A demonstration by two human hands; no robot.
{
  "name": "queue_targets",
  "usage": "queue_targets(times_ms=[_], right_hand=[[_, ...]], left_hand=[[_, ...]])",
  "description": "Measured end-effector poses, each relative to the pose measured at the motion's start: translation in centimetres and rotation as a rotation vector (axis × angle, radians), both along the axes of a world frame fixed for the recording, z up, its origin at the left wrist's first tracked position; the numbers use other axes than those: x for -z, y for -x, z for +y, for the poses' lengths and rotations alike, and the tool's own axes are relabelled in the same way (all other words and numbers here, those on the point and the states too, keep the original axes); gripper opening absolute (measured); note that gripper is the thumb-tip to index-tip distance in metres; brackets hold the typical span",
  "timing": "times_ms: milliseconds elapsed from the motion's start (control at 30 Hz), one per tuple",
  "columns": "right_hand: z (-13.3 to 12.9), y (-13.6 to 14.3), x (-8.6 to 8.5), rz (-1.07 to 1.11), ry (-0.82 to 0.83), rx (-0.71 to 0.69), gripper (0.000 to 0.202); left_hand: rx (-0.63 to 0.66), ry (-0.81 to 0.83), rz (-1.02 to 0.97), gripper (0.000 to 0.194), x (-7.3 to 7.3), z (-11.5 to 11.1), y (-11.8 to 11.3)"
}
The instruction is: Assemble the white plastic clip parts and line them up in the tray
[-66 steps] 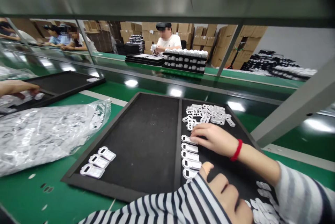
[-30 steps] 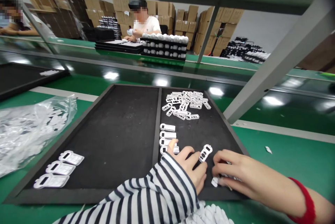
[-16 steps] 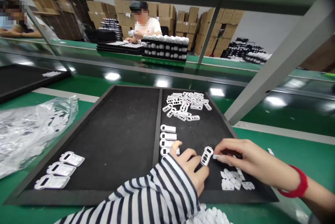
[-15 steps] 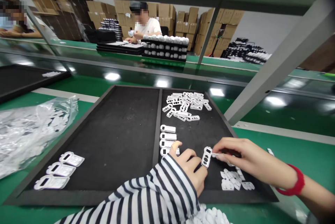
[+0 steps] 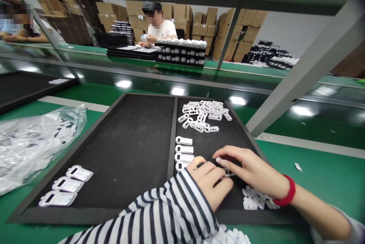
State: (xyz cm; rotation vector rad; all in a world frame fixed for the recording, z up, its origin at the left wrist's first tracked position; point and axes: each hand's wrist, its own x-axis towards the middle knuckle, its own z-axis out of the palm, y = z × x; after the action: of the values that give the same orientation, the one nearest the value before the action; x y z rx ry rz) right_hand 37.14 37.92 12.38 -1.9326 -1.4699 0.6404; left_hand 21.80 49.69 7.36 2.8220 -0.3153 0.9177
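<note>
My left hand, in a striped sleeve, is curled low in the tray's right compartment. Its fingertips are against a white plastic panel with dark cut-outs, largely covered by both hands. Above that panel, my right hand, with a red wristband, pinches a small white piece between thumb and forefinger. Several white housings with small windows lie in a column beside the divider; my left thumb is over the lowest one. Small white pieces lie in a cluster below my right wrist.
The black tray has a raised divider and rim. More panels are heaped at its far right; three housings lie near left. A plastic bag of parts is left, a slanted post right. A co-worker sits opposite.
My right hand has moved left with the small white piece, from beside the panel to over it. The panel is now mostly hidden. My left hand has shifted slightly right.
</note>
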Motion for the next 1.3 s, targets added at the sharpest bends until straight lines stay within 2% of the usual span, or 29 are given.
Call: queue_targets(times_ms=[67, 133, 267, 367, 533, 667, 833, 933, 1067, 1300], right_hand=[[0.1, -0.3, -0.2, 0.055, -0.007, 0.048, 0.022], [-0.2, -1.0, -0.5, 0.095, 0.038, 0.094, 0.024], [-1.2, -1.9, -1.1, 0.024, 0.193, 0.03, 0.021], [-1.6, -1.8, -1.2, -0.036, 0.24, -0.006, 0.018], [-1.6, -0.9, -0.4, -0.116, 0.239, 0.007, 0.017], [-1.6, -0.6, 0.8, -0.122, 0.217, 0.106, 0.006], [-1.6, -1.0, 1.5, -0.047, 0.169, 0.144, 0.013], [-1.9, -1.5, 0.5, -0.024, 0.193, 0.071, 0.016], [-2.6, -2.1, -1.1, -0.044, 0.247, -0.16, 0.017], [-2.8, -2.3, -1.6, -0.143, 0.213, -0.199, 0.025]], left_hand=[[-0.068, 0.012, -0.051, 0.02, 0.4, 0.2, -0.2], [-0.071, 0.028, -0.049, 0.02, 0.9, 0.4, -0.3], [-0.041, 0.079, -0.036, 0.016, 1.4, 0.4, -0.2], [-0.033, 0.078, -0.03, 0.016, 1.3, 0.3, -0.3], [-0.045, 0.071, -0.044, 0.015, 1.3, 0.3, -0.4], [-0.037, 0.07, -0.053, 0.014, 1.2, 0.3, -0.4], [-0.013, 0.056, -0.057, 0.013, 1.2, 0.4, -0.4], [-0.038, 0.06, -0.088, 0.01, 1.3, 0.3, -0.4], [-0.054, 0.054, -0.1, 0.007, 1.2, 0.1, -0.2], [-0.042, 0.021, -0.017, 0.007, 0.9, 0.4, 0.0]])
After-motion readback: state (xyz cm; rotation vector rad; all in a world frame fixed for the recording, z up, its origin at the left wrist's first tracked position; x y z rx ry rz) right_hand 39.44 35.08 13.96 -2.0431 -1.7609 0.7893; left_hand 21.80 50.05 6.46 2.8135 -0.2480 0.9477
